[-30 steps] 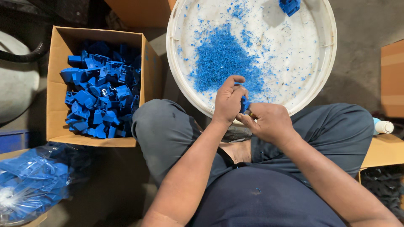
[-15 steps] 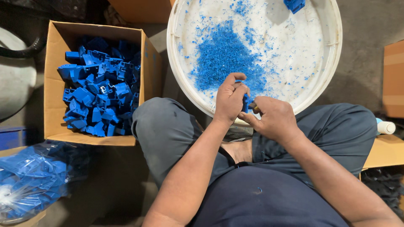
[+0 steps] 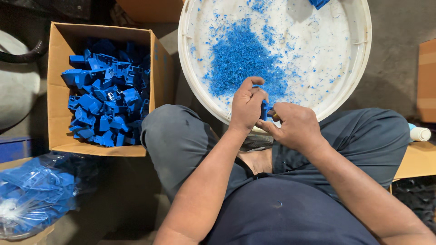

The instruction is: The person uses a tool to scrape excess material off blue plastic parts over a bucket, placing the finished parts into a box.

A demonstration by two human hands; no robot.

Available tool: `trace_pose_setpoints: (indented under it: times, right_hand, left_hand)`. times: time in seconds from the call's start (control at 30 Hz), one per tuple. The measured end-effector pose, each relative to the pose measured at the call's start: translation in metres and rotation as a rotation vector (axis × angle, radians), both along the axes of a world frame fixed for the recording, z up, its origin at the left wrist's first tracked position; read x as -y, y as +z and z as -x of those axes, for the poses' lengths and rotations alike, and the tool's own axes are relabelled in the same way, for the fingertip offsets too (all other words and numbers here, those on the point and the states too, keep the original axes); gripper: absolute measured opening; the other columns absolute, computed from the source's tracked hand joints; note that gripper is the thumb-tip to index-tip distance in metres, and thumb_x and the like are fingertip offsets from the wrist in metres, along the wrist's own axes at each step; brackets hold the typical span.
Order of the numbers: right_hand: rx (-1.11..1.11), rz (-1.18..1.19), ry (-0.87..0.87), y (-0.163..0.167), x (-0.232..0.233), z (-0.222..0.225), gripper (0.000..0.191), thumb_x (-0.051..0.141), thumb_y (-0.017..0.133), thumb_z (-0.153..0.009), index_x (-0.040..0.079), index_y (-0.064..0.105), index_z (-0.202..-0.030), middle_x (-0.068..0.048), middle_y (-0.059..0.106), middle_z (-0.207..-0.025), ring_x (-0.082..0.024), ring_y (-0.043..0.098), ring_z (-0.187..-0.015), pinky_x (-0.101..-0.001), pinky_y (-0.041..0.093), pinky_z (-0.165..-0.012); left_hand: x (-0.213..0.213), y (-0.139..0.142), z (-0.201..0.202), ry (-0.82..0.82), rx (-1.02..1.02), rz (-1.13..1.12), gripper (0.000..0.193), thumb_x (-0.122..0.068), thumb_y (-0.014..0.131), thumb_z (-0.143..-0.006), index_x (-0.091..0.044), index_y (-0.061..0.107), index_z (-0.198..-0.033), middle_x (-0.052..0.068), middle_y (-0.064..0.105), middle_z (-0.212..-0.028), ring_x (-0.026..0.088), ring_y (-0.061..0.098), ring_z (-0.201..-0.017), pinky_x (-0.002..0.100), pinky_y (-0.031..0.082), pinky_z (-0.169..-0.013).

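Note:
My left hand point(image 3: 246, 106) and my right hand point(image 3: 293, 126) meet over the near rim of a large white round basin point(image 3: 359, 68). Between them they pinch a small blue plastic part point(image 3: 264, 110), mostly hidden by the fingers. My right hand seems to hold a thin tool against the part, but I cannot make it out. A heap of blue plastic shavings point(image 3: 240, 59) lies inside the basin just beyond my hands. I sit cross-legged, knees in grey trousers on either side.
A cardboard box point(image 3: 56, 90) at the left holds several blue plastic parts point(image 3: 106, 100). A clear bag of blue parts point(image 3: 32, 195) lies at the lower left. A white bottle point(image 3: 418, 134) and more cardboard sit at the right edge.
Both hands stay together on the blue part at the basin's rim, with only small finger shifts. The view has drifted slightly.

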State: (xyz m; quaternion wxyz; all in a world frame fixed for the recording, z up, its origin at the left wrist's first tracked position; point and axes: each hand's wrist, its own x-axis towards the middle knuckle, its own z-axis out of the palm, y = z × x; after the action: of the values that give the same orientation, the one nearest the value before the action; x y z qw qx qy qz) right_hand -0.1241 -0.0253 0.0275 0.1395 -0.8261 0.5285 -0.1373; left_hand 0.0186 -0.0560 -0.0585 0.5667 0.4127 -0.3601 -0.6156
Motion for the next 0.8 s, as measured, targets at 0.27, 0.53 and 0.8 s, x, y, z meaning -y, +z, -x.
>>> trace_pose_setpoints:
  times: [0.27, 0.53, 0.8]
  right_hand:
    - [-0.023, -0.022, -0.011, -0.0022, 0.0016, 0.0029, 0.048, 0.056, 0.076, -0.083, 0.009, 0.066, -0.075, -0.006, 0.066, -0.066, -0.027, 0.065, -0.06, -0.0399, 0.05, -0.054]
    - [-0.02, -0.022, -0.01, -0.0017, 0.0013, 0.0047, 0.048, 0.055, 0.077, -0.081, 0.009, 0.065, -0.074, -0.006, 0.065, -0.066, -0.027, 0.065, -0.059, -0.04, 0.049, -0.054]
    - [0.055, -0.016, -0.015, -0.0025, 0.0022, 0.0044, 0.046, 0.054, 0.077, -0.082, 0.009, 0.067, -0.077, -0.006, 0.064, -0.066, -0.027, 0.064, -0.06, -0.0398, 0.049, -0.054]
  left_hand:
    - [0.0011, 0.002, -0.0003, -0.016, 0.025, -0.012, 0.024, -0.004, 0.055, -0.093, 0.002, 0.059, -0.116, 0.004, 0.066, -0.072, 0.007, 0.056, -0.07, 0.024, 0.046, -0.065]
    - [0.0006, 0.0052, 0.0004, -0.008, 0.072, -0.001, 0.024, -0.004, 0.056, -0.093, 0.002, 0.06, -0.116, 0.003, 0.067, -0.072, 0.006, 0.056, -0.069, 0.024, 0.045, -0.065]
    - [0.0029, 0.0074, 0.0012, -0.019, 0.078, -0.025, 0.023, -0.004, 0.056, -0.094, 0.002, 0.06, -0.116, 0.003, 0.067, -0.072, 0.006, 0.056, -0.068, 0.024, 0.045, -0.064]
